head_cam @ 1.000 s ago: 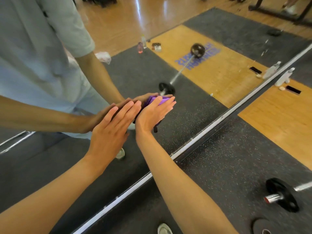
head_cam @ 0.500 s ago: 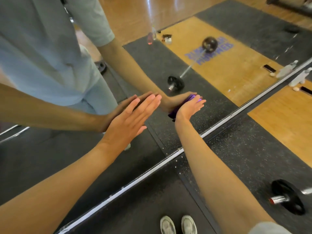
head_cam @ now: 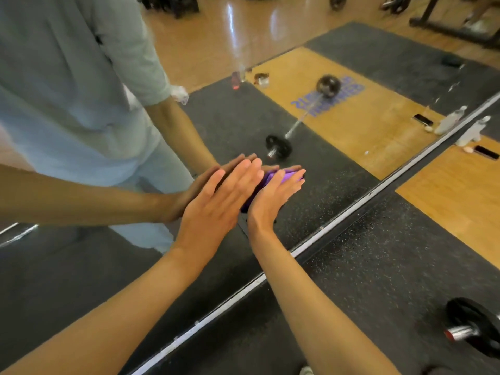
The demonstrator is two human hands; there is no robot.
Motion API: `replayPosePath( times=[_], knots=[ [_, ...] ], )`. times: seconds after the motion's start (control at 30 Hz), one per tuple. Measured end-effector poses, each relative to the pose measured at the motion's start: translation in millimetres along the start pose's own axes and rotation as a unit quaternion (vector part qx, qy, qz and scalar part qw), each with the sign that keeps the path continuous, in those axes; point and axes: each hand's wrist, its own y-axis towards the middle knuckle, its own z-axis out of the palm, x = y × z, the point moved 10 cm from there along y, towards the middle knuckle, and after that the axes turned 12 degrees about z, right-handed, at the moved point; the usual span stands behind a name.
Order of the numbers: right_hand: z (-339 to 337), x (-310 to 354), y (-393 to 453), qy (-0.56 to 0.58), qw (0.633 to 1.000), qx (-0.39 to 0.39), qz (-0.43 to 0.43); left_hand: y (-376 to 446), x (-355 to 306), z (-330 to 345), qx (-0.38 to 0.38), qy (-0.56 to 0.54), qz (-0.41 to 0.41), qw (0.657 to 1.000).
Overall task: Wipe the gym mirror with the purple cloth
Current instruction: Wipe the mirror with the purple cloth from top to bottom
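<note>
Since the earlier frame my right hand [head_cam: 273, 197] slides left beside the flat, empty left hand [head_cam: 216, 204], fingers straight, pressing the purple cloth [head_cam: 270, 176] against the mirror [head_cam: 338, 185]; wiping appears midway, coverage unclear.

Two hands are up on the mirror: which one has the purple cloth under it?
The right hand: it presses the purple cloth flat against the gym mirror. The left hand lies beside it, fingers straight, with no cloth showing under it.

Your left hand [head_cam: 216, 204] lies flat on the mirror [head_cam: 338, 185] just beside the right hand [head_cam: 273, 196], blocking the way left. To the right the glass is free down to the metal frame [head_cam: 351, 211].
</note>
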Motion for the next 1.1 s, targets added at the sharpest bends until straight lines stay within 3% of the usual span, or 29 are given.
replayPosePath(
  times=[0.13,0.33,0.53,0.67,0.9,1.1],
  knots=[
    [-4,1,12,-0.019,0.998,-0.002,-0.066,10,-28,9,-0.021,-0.026,-0.032,0.999],
    [-26,-13,56,-0.01,0.995,-0.03,-0.094,20,-73,16,-0.003,-0.056,-0.067,0.996],
    [-49,-65,116,-0.014,0.99,-0.04,-0.131,12,-159,48,0.039,-0.042,-0.056,0.997],
    [-62,-103,142,-0.027,0.982,-0.061,-0.177,0,-207,67,0.018,-0.029,-0.08,0.996],
    [-89,-232,199,-0.018,0.979,-0.091,-0.18,-16,-282,95,-0.024,-0.063,-0.14,0.988],
    [-123,-381,273,-0.004,0.993,-0.079,-0.084,-28,-344,131,0.002,-0.038,-0.143,0.989]
  ],
)
